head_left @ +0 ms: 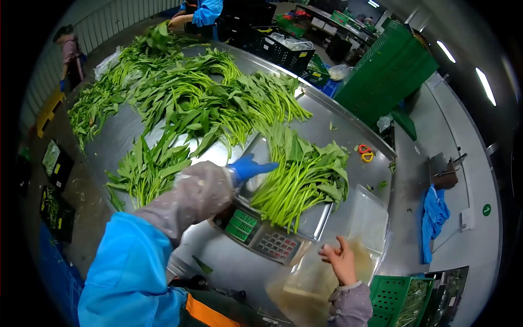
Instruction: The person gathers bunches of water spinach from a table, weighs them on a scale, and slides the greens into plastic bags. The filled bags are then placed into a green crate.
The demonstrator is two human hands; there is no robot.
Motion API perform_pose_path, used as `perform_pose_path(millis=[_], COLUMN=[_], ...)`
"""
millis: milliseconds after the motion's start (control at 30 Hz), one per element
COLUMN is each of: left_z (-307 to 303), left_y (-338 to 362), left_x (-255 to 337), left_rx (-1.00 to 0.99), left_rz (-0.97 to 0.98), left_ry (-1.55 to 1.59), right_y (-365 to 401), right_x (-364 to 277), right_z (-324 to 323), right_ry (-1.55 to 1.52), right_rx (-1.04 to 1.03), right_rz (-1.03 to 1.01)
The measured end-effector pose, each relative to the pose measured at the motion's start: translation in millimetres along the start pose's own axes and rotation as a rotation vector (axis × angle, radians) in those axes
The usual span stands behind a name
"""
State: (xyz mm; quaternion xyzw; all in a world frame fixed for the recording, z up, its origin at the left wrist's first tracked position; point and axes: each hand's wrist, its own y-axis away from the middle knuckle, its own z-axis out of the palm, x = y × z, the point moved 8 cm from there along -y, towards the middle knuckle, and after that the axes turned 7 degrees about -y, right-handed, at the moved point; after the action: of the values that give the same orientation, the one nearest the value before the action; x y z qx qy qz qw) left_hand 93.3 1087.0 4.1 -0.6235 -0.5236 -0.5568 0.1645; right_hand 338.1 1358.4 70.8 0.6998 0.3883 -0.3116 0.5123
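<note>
In a blue glove, my left hand (250, 168) reaches across to the left edge of a bunch of leafy green stems (297, 182), its fingers stretched out. That bunch lies on the metal pan of a digital scale (261, 234) with a lit green display. My bare right hand (340, 261) is lower right, fingers curled and pinched at a thin clear plastic bag (305, 291), which is blurred; the exact contact is hard to see. Flat plastic bags (368, 218) lie just beyond it. A smaller bunch of greens (144, 171) rests left of the scale.
A large pile of greens (185, 98) covers the far side of the metal table (362, 180). Orange scissors (366, 152) lie at the right. Green crates (387, 73) stack beyond the table edge; another green crate (389, 297) stands lower right. A co-worker's sleeve (207, 12) shows at the far end.
</note>
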Motion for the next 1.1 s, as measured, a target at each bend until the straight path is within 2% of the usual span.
perform_pose_path(millis=[33, 100, 133, 167, 233, 267, 300, 367, 400, 500, 533, 567, 633, 667, 700, 733, 800, 833, 900, 967, 1033, 1100], left_z=[1, 5, 18, 18, 29, 49, 63, 67, 78, 77, 84, 92, 124, 139, 151, 167, 210, 233, 271, 346, 405, 411], left_y=[-15, -11, -65, -68, -78, -101, -118, -94, -102, -48, -24, 1, 42, 62, 83, 98, 113, 120, 129, 104, 82, 92], left_x=[4, 40, 18, 34, 43, 44, 35, 68, 66, 116, 131, 148, 180, 199, 218, 230, 247, 253, 252, 205, 127, 73], left_rx=[0.104, 0.066, 0.190, 0.289, 0.316, 0.198, 0.211, 0.156, 0.105, 0.015, -0.065, -0.151, -0.231, -0.271, -0.305, -0.316, -0.314, -0.358, -0.525, -0.447, -0.550, -0.077], left_rz=[-0.110, -0.126, 0.082, 0.256, 0.240, 0.371, 0.334, 0.532, 0.595, 0.723, 0.681, 0.630, 0.746, 0.793, 0.841, 0.808, 0.773, 0.762, 0.658, 0.768, 0.702, 1.133], left_ry=[0.005, 0.042, 0.053, 0.199, 0.233, 0.286, 0.191, 0.284, 0.375, 0.330, 0.343, 0.358, 0.456, 0.460, 0.466, 0.361, 0.150, 0.080, 0.048, 0.229, 0.210, -0.237], right_y=[-17, -52, -68, -81, -134, -154, -155, -196, -192, -141, -117, -93, -47, -18, 8, 31, 66, 77, 81, 78, 65, 52], right_x=[-10, -34, -45, -52, -43, -45, -58, -66, -71, -103, -110, -103, -90, -83, -79, -74, -55, -40, 16, 83, 158, 215], right_z=[9, 25, 34, 42, 51, 55, 60, 80, 73, 70, 60, 47, 15, -8, -25, -43, -77, -89, -103, -111, -94, -68], right_ry=[-0.127, -0.384, -0.424, -0.464, -0.569, -0.623, -0.601, -0.847, -0.787, -0.889, -0.891, -0.905, -0.920, -0.820, -0.836, -0.849, -0.952, -1.021, -1.170, -1.302, -1.342, -1.327], right_rx=[-0.009, -0.027, 0.027, 0.082, 0.057, 0.044, 0.169, 0.095, 0.255, 0.290, 0.301, 0.319, 0.349, 0.497, 0.556, 0.608, 0.563, 0.538, 0.517, 0.510, 0.523, 0.522], right_rz=[0.025, 0.076, 0.164, 0.252, 0.232, 0.216, 0.287, 0.100, -0.027, -0.159, -0.218, -0.208, -0.201, -0.220, -0.252, -0.289, -0.358, -0.385, -0.311, -0.211, -0.062, 0.038])
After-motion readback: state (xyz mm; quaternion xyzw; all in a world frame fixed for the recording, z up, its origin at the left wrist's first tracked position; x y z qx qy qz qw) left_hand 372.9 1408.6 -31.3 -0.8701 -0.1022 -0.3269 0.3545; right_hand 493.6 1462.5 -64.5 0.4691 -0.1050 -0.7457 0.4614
